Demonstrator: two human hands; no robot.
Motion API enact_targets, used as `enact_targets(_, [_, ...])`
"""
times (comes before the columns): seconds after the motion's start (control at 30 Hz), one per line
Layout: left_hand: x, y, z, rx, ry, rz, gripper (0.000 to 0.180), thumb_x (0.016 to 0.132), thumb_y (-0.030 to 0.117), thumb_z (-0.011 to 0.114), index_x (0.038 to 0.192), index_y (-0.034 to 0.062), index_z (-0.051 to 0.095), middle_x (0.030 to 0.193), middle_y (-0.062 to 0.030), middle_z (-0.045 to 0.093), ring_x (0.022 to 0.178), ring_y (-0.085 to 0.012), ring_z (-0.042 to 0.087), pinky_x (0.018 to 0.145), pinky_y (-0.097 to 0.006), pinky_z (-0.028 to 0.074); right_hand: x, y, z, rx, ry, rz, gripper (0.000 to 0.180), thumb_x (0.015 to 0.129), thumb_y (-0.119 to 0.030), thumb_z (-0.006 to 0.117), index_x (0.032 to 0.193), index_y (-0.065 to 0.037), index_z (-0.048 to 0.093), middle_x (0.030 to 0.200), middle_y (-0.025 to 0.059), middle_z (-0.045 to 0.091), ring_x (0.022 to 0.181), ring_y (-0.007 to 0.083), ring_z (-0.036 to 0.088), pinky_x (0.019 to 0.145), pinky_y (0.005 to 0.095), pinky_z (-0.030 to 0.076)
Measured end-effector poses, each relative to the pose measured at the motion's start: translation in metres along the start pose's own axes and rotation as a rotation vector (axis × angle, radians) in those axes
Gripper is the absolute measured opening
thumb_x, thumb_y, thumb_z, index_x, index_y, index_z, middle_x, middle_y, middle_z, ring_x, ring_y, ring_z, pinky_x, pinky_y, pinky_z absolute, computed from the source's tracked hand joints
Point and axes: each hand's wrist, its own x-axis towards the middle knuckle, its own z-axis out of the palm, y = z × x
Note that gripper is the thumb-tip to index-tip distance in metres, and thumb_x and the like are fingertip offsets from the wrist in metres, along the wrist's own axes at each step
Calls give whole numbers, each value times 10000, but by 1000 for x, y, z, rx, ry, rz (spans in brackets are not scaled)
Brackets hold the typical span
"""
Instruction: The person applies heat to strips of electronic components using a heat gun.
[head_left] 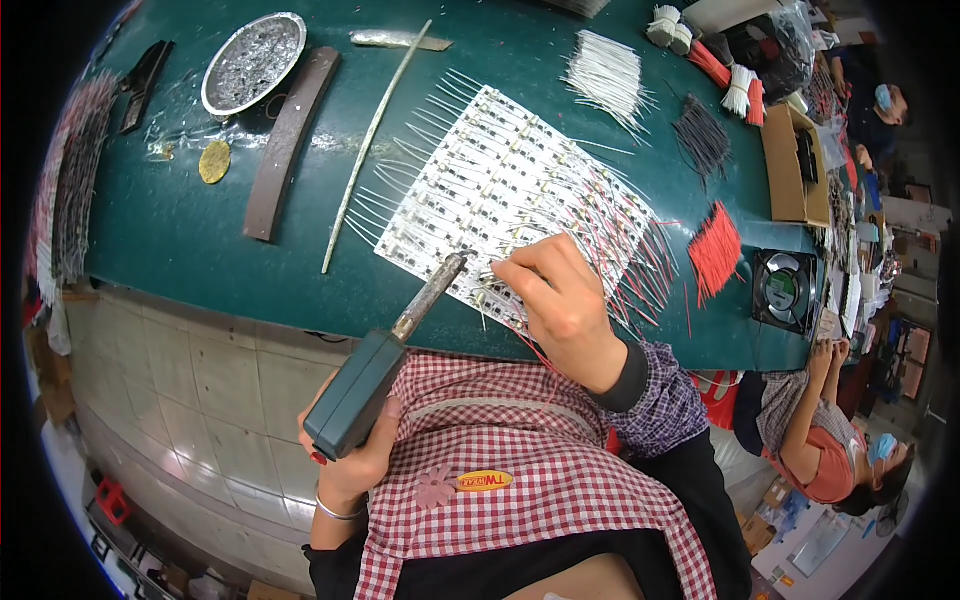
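Note:
My left hand (355,440) is wrapped round the dark green handle of a soldering gun (362,385). Its metal barrel slants up and right, with the tip touching or just over a white panel of small circuit boards (450,215). Close to that tip, my right hand (565,310) is pinched, apparently on a thin wire (494,268), low over the panel. White wires (425,135) stick out along the panel's upper left side. Red and white wires (620,240) fan out on its right side. My right fingers hide part of the boards below them.
Beyond the panel lie bundles of white (605,80), black (703,135) and red wires (714,252). A small fan (783,290) and a cardboard box (790,195) stand right. Left are a metal bowl (207,95), a brown bar (285,150) and a thin rod (370,150). Co-workers sit right.

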Motion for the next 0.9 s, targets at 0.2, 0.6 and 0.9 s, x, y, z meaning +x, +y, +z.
enact_targets(0.2, [-4,-5,-7,-24,-104,-26,354,818,41,760,1143,-49,653,1026,-111,709,882,-178,671,771,-300,535,-2,1,1,11,22,27,328,669,76,628,989,10,651,919,111,599,833,279,573,686,361,490])
enact_targets(0.6, [-9,-17,-6,-26,21,22,300,853,-29,691,1149,-32,641,873,-45,648,611,-64,529,527,-211,418,8,6,8,-77,1,119,206,740,55,726,917,-25,657,844,83,588,787,268,567,668,370,471])
enact_targets(0.9, [-11,-24,-8,-51,7,17,298,867,-41,674,1162,-35,632,809,-25,602,597,-68,513,523,-215,404,15,2,8,-39,-64,212,107,807,-25,681,884,-46,611,879,87,541,851,276,547,737,382,473])
